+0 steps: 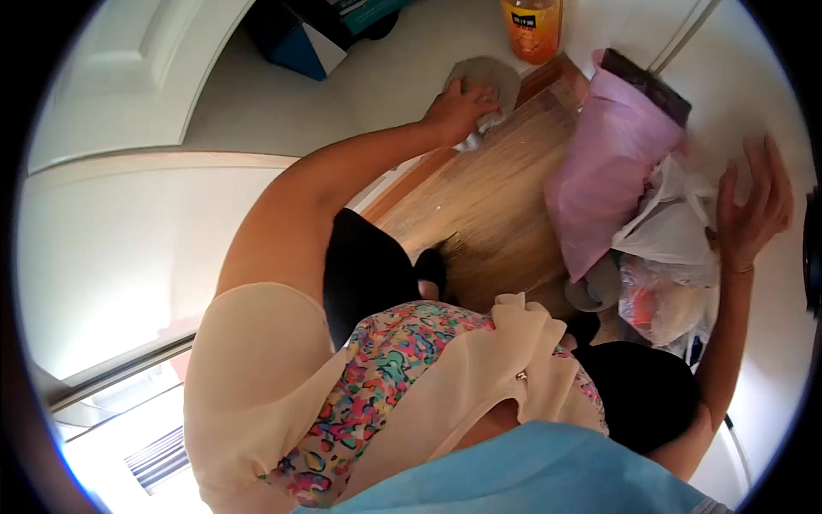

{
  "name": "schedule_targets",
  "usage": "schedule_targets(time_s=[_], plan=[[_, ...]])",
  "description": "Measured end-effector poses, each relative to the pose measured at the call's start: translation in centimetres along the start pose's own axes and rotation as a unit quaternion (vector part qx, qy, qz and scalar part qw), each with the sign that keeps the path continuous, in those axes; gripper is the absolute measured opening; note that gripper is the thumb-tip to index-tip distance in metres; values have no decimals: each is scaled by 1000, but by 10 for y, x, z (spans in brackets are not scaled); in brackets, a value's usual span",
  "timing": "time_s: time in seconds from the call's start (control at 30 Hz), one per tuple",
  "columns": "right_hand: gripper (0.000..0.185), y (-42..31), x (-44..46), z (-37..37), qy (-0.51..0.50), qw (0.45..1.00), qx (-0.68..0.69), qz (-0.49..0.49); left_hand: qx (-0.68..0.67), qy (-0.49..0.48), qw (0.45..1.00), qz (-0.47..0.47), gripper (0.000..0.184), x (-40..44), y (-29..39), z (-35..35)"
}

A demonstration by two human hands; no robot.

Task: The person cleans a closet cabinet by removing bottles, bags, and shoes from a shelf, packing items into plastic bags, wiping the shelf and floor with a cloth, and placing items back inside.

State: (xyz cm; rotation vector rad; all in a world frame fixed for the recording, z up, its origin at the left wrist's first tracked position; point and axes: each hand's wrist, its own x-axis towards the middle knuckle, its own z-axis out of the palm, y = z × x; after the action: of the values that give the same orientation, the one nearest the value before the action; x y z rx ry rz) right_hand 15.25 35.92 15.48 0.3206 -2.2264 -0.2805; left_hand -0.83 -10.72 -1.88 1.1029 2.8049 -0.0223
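Observation:
My left hand (462, 113) reaches forward with its fingers pressed over a grey cloth (485, 75). The cloth lies at the edge of a pale shelf or cabinet floor (385, 81), beside the brown wooden edging, and a whitish part of it hangs below my fingers. On the right, my right hand (755, 201) is open, its fingers spread against or close to the white panel (779, 283). Just left of that hand are a white plastic bag (676, 224) and a pink plastic bag (604, 163) with a dark flat piece sticking out of its top.
A bottle of orange liquid (533, 30) stands beyond the cloth. A blue and white box (308, 47) sits farther back on the left. A white panelled door (128, 77) hangs at upper left. Below is wood-look flooring (492, 206); a clear bag (655, 300) lies near my leg.

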Motion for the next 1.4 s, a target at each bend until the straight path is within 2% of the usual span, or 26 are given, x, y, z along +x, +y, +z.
schedule_targets(time_s=[0.07,0.1,0.17,0.2,0.23,0.3,0.37,0.43,0.47,0.53,0.57,0.63,0.7,0.77,0.83,0.87,0.93,0.97,1.03,1.07,1.1,1.17,1.2,1.23,1.27,1.4], plan=[[43,-26,27,-13,39,983,173,44,-54,-79,995,-10,71,-10,5,-15],[46,-50,46,-17,37,969,232,75,-62,-65,996,-9,71,-12,9,-26],[51,-82,84,-8,-72,923,348,150,-131,-55,979,-143,75,-8,17,-51],[50,-97,100,4,-88,894,403,175,-138,-45,979,-140,75,-3,17,-51],[50,-110,115,20,-108,861,456,198,-112,-74,982,-136,75,2,16,-48],[57,-125,143,58,-132,880,424,167,-94,-95,982,-131,75,8,11,-39],[58,-139,174,97,-115,865,445,201,-48,-82,989,-113,71,13,3,-27],[53,-169,208,105,5,905,363,219,-61,-65,993,-80,71,16,-10,-7],[53,-169,221,114,-1,907,363,214,-65,-55,995,-47,71,15,-16,2],[57,-166,241,135,-95,899,369,216,-54,-52,997,-33,72,17,-19,9],[57,-169,245,148,-102,899,370,212,-31,-50,998,-16,73,18,-20,9],[55,-175,248,163,-115,945,225,207,-65,-73,995,-27,72,18,-16,-1],[51,-181,253,166,-123,937,237,225,-99,-95,990,-39,72,21,-14,7],[47,-197,260,164,-131,927,255,242,-52,-25,998,-40,74,19,-11,13],[41,-211,262,157,-96,928,331,143,-65,-57,995,-50,76,20,-10,6],[41,-223,266,145,-99,928,332,140,-75,-88,992,-56,79,20,-8,1],[38,-248,275,124,-126,920,361,86,-82,-85,992,-51,82,31,-10,20],[38,-252,277,140,-127,919,363,82,-85,-82,992,-46,85,36,-13,29],[36,-257,281,184,10,925,341,-168,-118,-92,988,-42,87,41,-16,34],[36,-275,290,166,10,924,344,-170,-148,-101,983,-34,90,42,-18,36],[36,-305,307,131,-110,938,323,-68,-149,-102,983,-37,90,38,-17,31],[36,-325,316,149,-230,927,293,35,-99,-95,989,-52,88,29,-9,11],[37,-332,317,213,-120,931,335,-84,-100,-95,989,-53,88,27,-6,9],[37,-336,318,248,-7,908,368,-201,-65,-83,993,-62,85,26,-4,7],[37,-346,320,243,-7,908,369,-200,-30,-70,995,-71,83,26,-4,7],[41,-432,325,166,-114,923,362,-54,22,-69,997,-41,82,39,-5,31]])
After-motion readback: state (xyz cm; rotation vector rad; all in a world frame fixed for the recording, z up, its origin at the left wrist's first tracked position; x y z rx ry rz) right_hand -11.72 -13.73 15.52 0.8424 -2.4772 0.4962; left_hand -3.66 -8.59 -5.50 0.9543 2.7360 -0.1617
